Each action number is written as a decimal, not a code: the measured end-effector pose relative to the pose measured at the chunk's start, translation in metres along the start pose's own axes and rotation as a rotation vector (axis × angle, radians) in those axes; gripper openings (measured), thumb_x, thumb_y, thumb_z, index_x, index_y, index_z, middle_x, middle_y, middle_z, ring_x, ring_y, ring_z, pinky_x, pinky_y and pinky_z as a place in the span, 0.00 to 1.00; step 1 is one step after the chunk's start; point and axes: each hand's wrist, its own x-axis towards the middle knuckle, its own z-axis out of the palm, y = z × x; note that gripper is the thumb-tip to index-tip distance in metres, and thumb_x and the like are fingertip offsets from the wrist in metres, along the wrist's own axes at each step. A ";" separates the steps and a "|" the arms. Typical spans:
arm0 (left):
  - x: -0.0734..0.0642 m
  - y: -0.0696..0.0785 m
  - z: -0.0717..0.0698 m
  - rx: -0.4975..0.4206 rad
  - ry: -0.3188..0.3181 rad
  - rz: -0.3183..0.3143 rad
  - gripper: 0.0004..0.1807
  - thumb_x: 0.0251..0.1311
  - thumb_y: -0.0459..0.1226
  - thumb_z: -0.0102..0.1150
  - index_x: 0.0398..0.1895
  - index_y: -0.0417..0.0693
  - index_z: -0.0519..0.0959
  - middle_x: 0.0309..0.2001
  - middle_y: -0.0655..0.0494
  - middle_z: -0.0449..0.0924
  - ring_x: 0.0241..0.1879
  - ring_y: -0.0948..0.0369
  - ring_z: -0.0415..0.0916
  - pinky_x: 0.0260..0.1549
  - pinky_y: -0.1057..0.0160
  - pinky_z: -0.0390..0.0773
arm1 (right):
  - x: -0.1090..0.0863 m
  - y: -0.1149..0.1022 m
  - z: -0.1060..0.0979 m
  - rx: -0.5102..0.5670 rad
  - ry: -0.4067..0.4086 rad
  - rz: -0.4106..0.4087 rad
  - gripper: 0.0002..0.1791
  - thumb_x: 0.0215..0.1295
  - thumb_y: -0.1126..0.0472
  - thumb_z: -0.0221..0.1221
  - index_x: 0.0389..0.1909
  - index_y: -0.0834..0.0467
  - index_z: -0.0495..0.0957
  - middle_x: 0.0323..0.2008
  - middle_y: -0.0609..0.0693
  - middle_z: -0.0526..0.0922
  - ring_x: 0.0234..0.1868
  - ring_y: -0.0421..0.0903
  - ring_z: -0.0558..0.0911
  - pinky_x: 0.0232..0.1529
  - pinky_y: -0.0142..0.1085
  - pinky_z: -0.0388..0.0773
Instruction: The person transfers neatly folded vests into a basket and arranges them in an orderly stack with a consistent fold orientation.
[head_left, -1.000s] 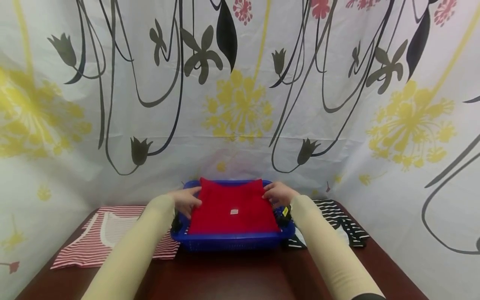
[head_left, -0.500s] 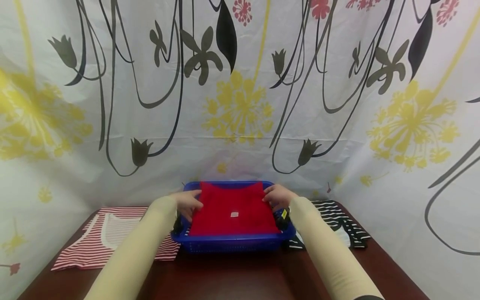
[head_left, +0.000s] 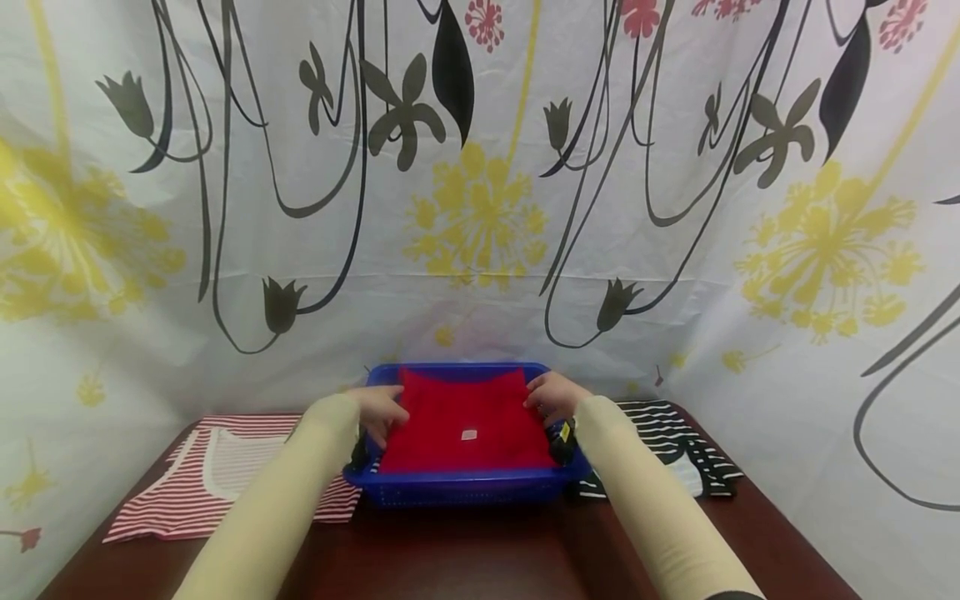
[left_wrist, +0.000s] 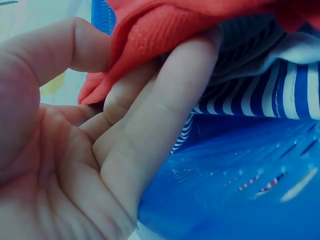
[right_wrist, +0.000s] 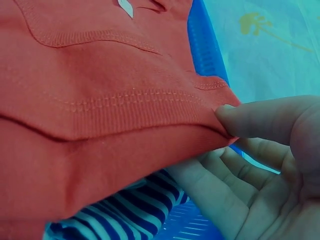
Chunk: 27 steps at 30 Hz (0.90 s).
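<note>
A folded red shirt (head_left: 465, 408), with ribbed stitched trim and a small white tag, lies over the blue basket (head_left: 465, 477). My left hand (head_left: 377, 410) grips its left side; in the left wrist view the thumb lies against the red cloth (left_wrist: 165, 30) and the other fingers reach beneath it. On the opposite side my right hand (head_left: 557, 397) pinches a corner, thumb on top and fingers under the fabric (right_wrist: 125, 115). Beneath the shirt, blue-and-white striped cloth (left_wrist: 260, 95) shows inside the basket. Part of the right fingers is hidden by the shirt.
A red-and-white striped garment (head_left: 172, 500) lies left of the basket on the dark brown table (head_left: 442, 550). Black-and-white striped clothing (head_left: 675, 442) lies to the right. A flower-printed curtain (head_left: 480, 317) hangs right behind the basket.
Both hands have lowered the red shirt slightly, so its top edge sits nearer the basket's back rim. The grip on each side stays the same.
</note>
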 end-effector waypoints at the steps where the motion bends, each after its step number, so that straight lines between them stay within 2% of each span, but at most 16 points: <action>1: 0.001 0.000 0.000 0.005 0.002 -0.003 0.41 0.65 0.29 0.49 0.74 0.30 0.38 0.54 0.24 0.67 0.52 0.32 0.72 0.33 0.53 0.84 | 0.000 0.001 0.000 -0.005 0.000 0.000 0.29 0.62 0.72 0.57 0.64 0.74 0.64 0.60 0.70 0.69 0.58 0.65 0.73 0.44 0.55 0.80; 7: 0.008 -0.004 0.002 0.027 0.016 -0.021 0.41 0.65 0.29 0.50 0.74 0.29 0.39 0.57 0.21 0.65 0.53 0.33 0.72 0.32 0.54 0.84 | -0.002 0.002 0.002 -0.032 0.004 0.004 0.30 0.62 0.71 0.58 0.65 0.74 0.63 0.61 0.73 0.67 0.59 0.68 0.72 0.43 0.53 0.81; 15: 0.013 -0.008 0.003 0.075 0.010 -0.043 0.41 0.65 0.30 0.51 0.74 0.30 0.41 0.58 0.23 0.66 0.51 0.37 0.76 0.32 0.55 0.84 | -0.005 0.001 0.005 -0.062 0.004 -0.007 0.30 0.61 0.71 0.59 0.64 0.74 0.64 0.58 0.72 0.70 0.56 0.66 0.75 0.41 0.52 0.81; 27: 0.005 0.003 0.005 0.107 0.028 -0.043 0.39 0.65 0.29 0.50 0.74 0.29 0.42 0.57 0.25 0.69 0.50 0.38 0.76 0.32 0.55 0.84 | -0.007 -0.003 0.004 -0.059 -0.004 -0.009 0.29 0.62 0.71 0.57 0.64 0.75 0.64 0.60 0.71 0.69 0.58 0.66 0.73 0.44 0.55 0.80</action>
